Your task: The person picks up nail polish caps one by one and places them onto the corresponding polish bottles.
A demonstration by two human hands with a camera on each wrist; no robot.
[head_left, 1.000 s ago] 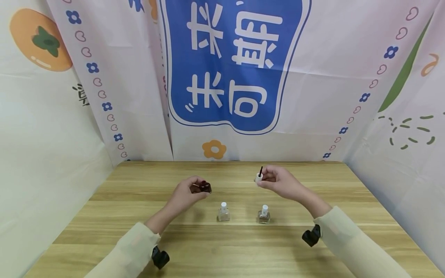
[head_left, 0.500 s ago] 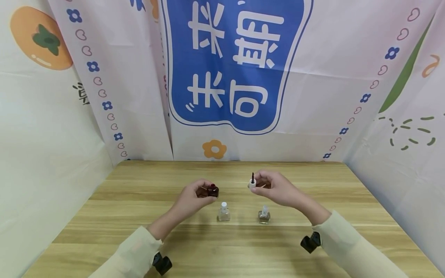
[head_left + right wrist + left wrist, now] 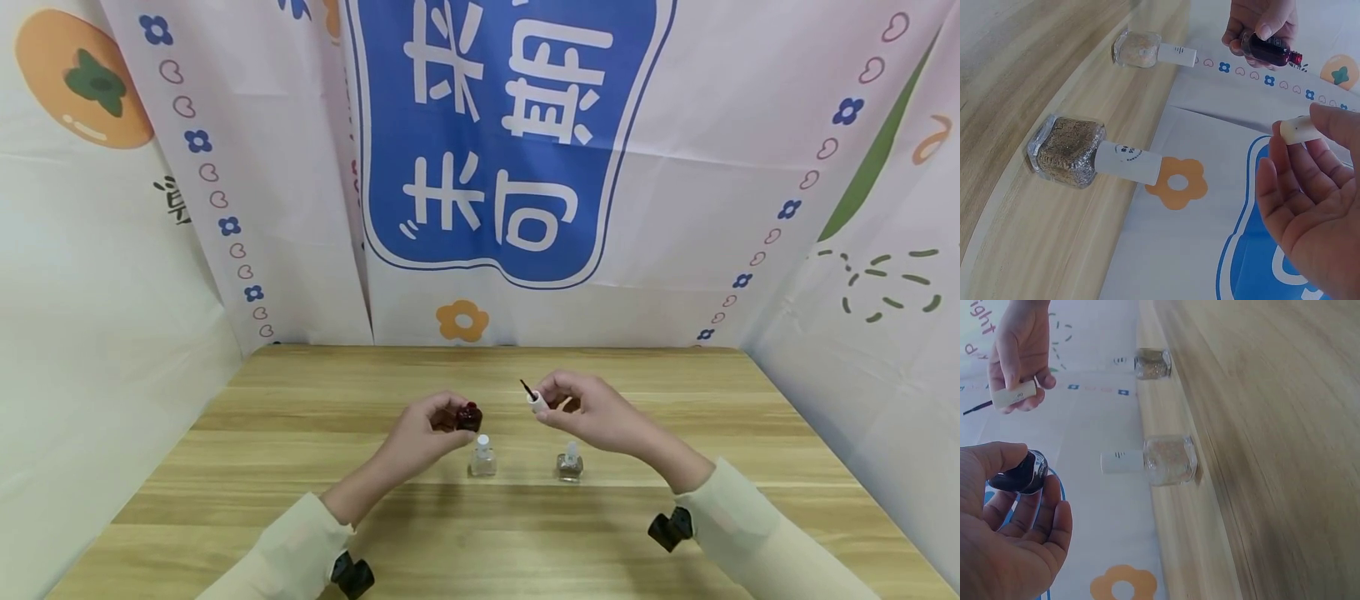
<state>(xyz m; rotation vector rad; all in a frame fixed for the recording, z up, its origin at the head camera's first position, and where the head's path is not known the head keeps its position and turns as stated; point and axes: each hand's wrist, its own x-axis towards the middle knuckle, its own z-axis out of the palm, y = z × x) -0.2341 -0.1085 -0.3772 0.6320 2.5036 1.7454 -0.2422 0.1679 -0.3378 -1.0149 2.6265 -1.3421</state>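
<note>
My left hand (image 3: pixel 427 429) pinches a dark red nail polish bottle (image 3: pixel 468 417) between thumb and fingers. Its neck is uncapped and red, as the right wrist view shows. To the right, my right hand (image 3: pixel 588 408) holds the white nail polish cap (image 3: pixel 537 402) by its sides, its dark brush (image 3: pixel 977 408) sticking out toward the upper left in the head view. A gap separates the brush from the bottle's neck. Both hands are above the table, behind two capped bottles: a clear one (image 3: pixel 483 461) and one with gold-brown glitter (image 3: pixel 1072 152).
The wooden table (image 3: pixel 480 542) carries the two standing bottles, set side by side near its middle. A printed cloth backdrop (image 3: pixel 660 250) rises behind its far edge. Black wrist cameras (image 3: pixel 670 529) sit on both cuffs.
The left hand has moved right with the red bottle. The right hand has moved left and slightly down with the cap, and the brush has tipped from nearly upright to leaning left.
</note>
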